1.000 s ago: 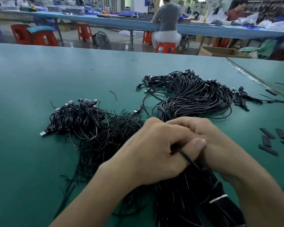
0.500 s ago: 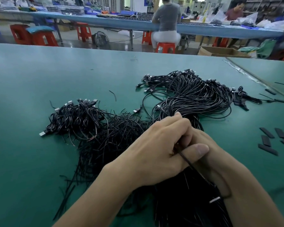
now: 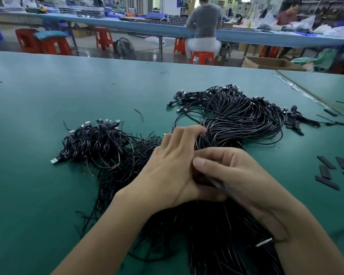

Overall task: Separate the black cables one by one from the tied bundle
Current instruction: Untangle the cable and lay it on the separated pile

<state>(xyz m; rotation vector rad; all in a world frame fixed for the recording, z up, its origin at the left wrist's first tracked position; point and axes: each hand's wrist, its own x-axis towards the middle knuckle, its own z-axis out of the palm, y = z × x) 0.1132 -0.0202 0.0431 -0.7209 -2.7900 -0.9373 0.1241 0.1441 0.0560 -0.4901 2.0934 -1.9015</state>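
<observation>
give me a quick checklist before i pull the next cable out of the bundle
1. Right hand pinching just one cable: cannot tell, blurred.
2. Left hand pressing on the bundle to steady it: ok.
3. White tie in place on the bundle: ok.
4. Cable's path free of tangles: cannot tell, hidden under the hands.
5. Loose pile on the left, ready to take it: ok.

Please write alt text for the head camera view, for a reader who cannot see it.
Two bare hands work at a tied bundle of black cables on a green table: the left hand lays its fingers on it, the right hand seems to pinch one cable. A pile of loose cables lies at left.
</observation>
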